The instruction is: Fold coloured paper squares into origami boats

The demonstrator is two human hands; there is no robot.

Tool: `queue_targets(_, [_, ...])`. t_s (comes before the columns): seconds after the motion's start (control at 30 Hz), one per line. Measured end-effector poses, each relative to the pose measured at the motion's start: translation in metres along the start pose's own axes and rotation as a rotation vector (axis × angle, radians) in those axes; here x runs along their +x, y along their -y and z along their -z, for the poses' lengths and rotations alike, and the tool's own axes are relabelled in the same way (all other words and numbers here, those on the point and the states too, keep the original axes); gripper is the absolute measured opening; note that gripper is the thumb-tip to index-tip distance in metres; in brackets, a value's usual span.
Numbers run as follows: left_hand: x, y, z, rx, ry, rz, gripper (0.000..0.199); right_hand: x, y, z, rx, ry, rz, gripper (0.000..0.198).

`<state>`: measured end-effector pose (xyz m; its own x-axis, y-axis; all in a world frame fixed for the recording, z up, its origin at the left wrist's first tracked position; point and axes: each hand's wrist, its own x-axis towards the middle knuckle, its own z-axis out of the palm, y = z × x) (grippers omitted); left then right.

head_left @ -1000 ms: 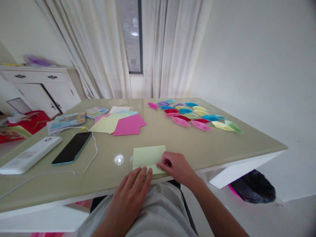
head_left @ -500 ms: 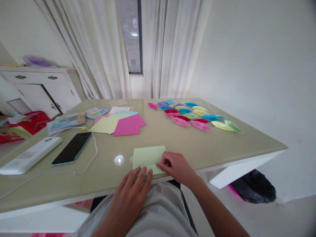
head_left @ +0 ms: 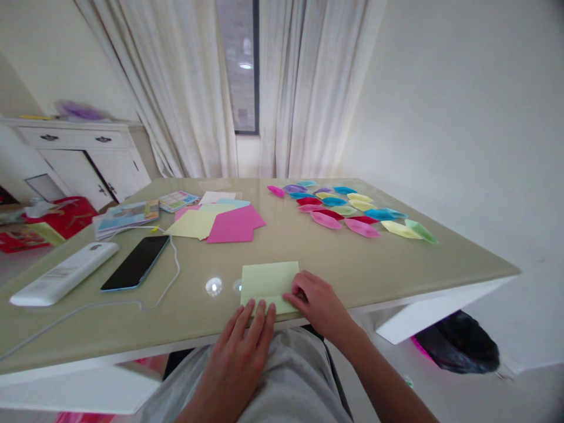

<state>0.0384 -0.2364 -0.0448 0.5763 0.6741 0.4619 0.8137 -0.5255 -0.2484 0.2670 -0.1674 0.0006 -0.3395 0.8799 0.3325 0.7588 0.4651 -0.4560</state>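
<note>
A pale green sheet of paper [head_left: 269,277] lies at the table's front edge, a crease running across its lower part. Stretched out flat, the fingers of my left hand [head_left: 244,338] rest on its near left edge. My right hand [head_left: 319,302] is at the right edge of the sheet, fingers curled in and the thumb pressed on the paper by the crease. The curled fingers partly hide the sheet's right side.
Folded paper boats [head_left: 326,220] in several colours stand at the back right. Loose coloured sheets [head_left: 235,226], booklets [head_left: 127,217], a phone [head_left: 136,262], a white power bank [head_left: 64,275] and its cable [head_left: 176,261] lie on the left of the table [head_left: 352,264].
The view has shifted slightly, so everything appears a little further right. Both hands stay at the pale green sheet in nearly the same pose.
</note>
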Motion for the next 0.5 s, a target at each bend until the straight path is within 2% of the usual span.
queue_targets(0.13, [0.002,-0.002,0.001,0.002,0.009,0.002,0.055,-0.020,0.023,0.002,-0.226,-0.259,0.193,0.018])
queue_targets(0.17, [0.002,-0.002,0.001,0.005,-0.005,0.008,0.052,-0.026,0.031,0.001,-0.225,-0.273,0.271,0.018])
queue_targets(0.23, [0.003,-0.003,0.000,0.006,-0.056,0.014,0.043,-0.037,0.045,-0.004,-0.181,-0.186,0.368,0.024])
queue_targets(0.33, [0.004,-0.004,0.002,0.004,-0.124,0.015,0.038,-0.048,0.054,-0.015,-0.127,-0.118,0.346,0.037])
queue_targets(0.5, [0.005,-0.003,0.006,0.017,-0.147,0.022,0.043,-0.054,0.042,-0.027,-0.074,-0.144,0.282,0.041])
